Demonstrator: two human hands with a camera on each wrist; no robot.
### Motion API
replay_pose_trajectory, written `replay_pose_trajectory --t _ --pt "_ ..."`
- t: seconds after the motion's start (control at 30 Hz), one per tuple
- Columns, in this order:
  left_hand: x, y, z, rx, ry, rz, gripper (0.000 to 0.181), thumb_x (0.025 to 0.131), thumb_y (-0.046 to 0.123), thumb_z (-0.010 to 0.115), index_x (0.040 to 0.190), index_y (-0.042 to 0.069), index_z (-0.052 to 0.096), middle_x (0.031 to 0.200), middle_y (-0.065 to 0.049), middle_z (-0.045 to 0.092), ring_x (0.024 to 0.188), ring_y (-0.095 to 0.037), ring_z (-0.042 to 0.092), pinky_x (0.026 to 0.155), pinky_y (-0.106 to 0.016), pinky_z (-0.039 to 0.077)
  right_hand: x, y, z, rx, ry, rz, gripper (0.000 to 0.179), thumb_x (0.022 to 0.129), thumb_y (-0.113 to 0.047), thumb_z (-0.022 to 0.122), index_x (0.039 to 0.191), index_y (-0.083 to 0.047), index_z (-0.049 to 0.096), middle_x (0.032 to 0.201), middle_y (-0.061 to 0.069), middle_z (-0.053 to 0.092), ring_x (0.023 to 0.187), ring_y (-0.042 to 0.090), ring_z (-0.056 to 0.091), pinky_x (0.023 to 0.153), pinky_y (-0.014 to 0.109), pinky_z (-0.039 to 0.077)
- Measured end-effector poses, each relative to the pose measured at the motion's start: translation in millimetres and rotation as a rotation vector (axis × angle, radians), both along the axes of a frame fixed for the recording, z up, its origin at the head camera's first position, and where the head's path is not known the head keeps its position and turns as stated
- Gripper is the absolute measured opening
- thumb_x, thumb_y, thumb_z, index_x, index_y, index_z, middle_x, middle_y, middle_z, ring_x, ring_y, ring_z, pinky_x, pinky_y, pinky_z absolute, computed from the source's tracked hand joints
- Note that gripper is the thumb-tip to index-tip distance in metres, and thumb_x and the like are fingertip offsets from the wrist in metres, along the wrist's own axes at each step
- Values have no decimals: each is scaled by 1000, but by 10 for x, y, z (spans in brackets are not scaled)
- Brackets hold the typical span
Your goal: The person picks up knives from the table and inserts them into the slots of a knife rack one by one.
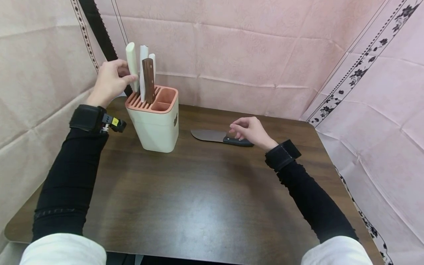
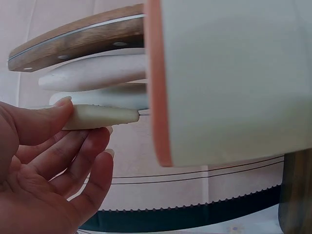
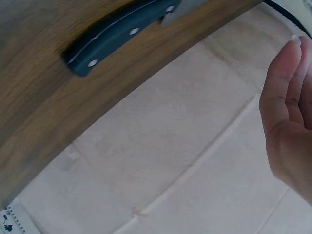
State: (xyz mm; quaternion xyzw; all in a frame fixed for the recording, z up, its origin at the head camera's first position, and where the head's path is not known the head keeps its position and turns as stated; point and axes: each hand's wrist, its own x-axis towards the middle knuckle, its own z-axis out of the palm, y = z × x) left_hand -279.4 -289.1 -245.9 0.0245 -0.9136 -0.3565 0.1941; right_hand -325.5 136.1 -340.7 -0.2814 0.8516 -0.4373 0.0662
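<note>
My left hand [image 1: 110, 80] pinches the pale green handle of a knife [image 1: 131, 60] between thumb and fingers. That knife stands in a slot of a cream knife block [image 1: 154, 129] with a pinkish-orange top; in the left wrist view a thin strip of metal shows between the handle [image 2: 102, 117] and the rim. Beside it stand a brown wooden-handled knife [image 1: 148, 79] and white handles [image 1: 142, 70]. My right hand [image 1: 252, 131], fingers loosely bent and holding nothing, hovers over a cleaver-like knife with a black handle [image 1: 237, 141], its blade [image 1: 208, 135] lying flat on the table.
The brown wooden table [image 1: 185, 191] has its far edge close behind the block and the lying knife. Pink patterned cloth [image 1: 248, 55] hangs behind and on both sides. Two open compartments [image 1: 166, 96] sit in the block's top, right of the slots.
</note>
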Motion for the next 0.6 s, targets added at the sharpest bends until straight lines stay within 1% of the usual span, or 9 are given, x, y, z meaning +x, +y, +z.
replay_pose_trajectory --t 0.1,0.13,0.23,0.27,0.33,0.37,0.43,0.53,0.6 --pt "-21 -14 -34 -29 -10 5 42 98 21 55 134 0 51 127 -23 62 115 -34 57 98 -46 45 -44 64 -52 59 5 -40 28 96 -23 61 110 -1 68 100 21 72 73 29 65 69 33 59" --pt "-30 -18 -39 -35 -14 5 42 98 21 55 134 0 51 127 -23 62 115 -34 57 97 -45 46 -53 86 -63 85 6 -58 28 96 -23 61 110 -1 68 101 20 71 75 27 65 72 35 59" --pt "-51 -19 -58 -56 -20 5 41 98 21 55 133 -1 53 125 -23 62 113 -34 58 90 -41 47 -86 154 -112 172 22 -110 26 95 -23 61 110 -2 69 104 18 71 83 23 65 77 35 55" --pt "-55 -15 -62 -59 -22 4 41 98 21 55 132 -1 53 124 -23 63 112 -34 58 89 -40 47 -97 177 -136 200 31 -126 25 95 -22 61 109 -3 70 104 17 71 87 25 64 79 35 54" --pt "-59 -3 -67 -64 -22 -1 41 98 21 55 132 -1 53 124 -24 62 113 -34 58 89 -41 46 -130 226 -197 242 39 -153 23 94 -20 62 107 -3 70 106 17 70 93 28 63 82 37 51" --pt "-58 3 -68 -65 -25 -5 41 98 21 55 131 -2 53 125 -24 62 113 -34 58 90 -42 46 -155 254 -237 258 41 -165 22 94 -20 63 106 -3 70 105 17 71 95 28 63 82 36 50" --pt "-54 8 -70 -58 -33 -11 41 98 21 54 132 -2 52 126 -25 61 115 -35 57 94 -46 47 -205 312 -328 278 30 -181 21 93 -19 65 105 -3 70 105 16 71 96 27 63 83 36 50" --pt "-37 -9 -87 -53 -49 -13 42 98 22 54 133 -3 51 128 -26 59 118 -38 56 98 -52 45 -278 390 -476 305 17 -180 24 91 -18 67 107 -1 69 108 17 71 100 29 63 86 40 50" --pt "-29 -17 -99 -53 -53 -12 42 98 22 53 132 -3 52 128 -27 59 118 -38 56 98 -52 45 -321 439 -575 322 23 -165 29 90 -17 67 113 0 67 115 19 69 107 32 63 91 43 50"
